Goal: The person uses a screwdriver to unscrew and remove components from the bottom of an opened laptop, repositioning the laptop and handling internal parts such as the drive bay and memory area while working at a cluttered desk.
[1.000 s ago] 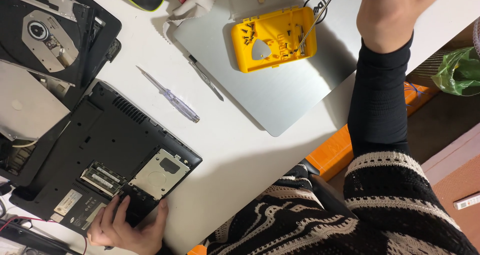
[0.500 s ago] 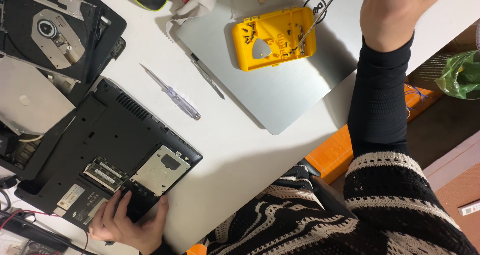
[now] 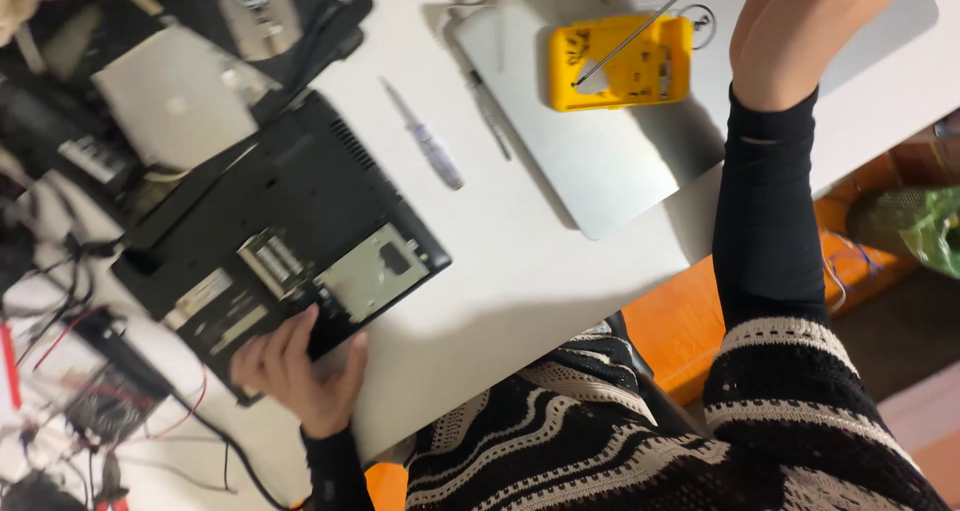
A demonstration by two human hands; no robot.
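Observation:
My left hand (image 3: pixel 295 371) rests on the near corner of an upturned black laptop (image 3: pixel 290 221). The laptop's bottom cover is off, so a metal plate and memory slots show. My right hand (image 3: pixel 800 21) is raised at the top right, seen from its back, and holds a thin metal tool (image 3: pixel 640 31). The tool's tip reaches over a yellow plastic case (image 3: pixel 620 66) lying on a closed silver laptop (image 3: pixel 600 161). The fingers around the tool are hidden.
A small screwdriver with a clear handle (image 3: pixel 430 146) and a dark pen-like tool (image 3: pixel 490 116) lie on the white table (image 3: pixel 520 271). An optical drive (image 3: pixel 260 1), a silver panel (image 3: pixel 175 96) and tangled cables (image 3: pixel 90 381) crowd the left. An orange seat (image 3: pixel 680 321) lies below the table edge.
The thin tool in my right hand has swung down so its tip is over the yellow case. My left hand stays on the black laptop's corner. The view has shifted.

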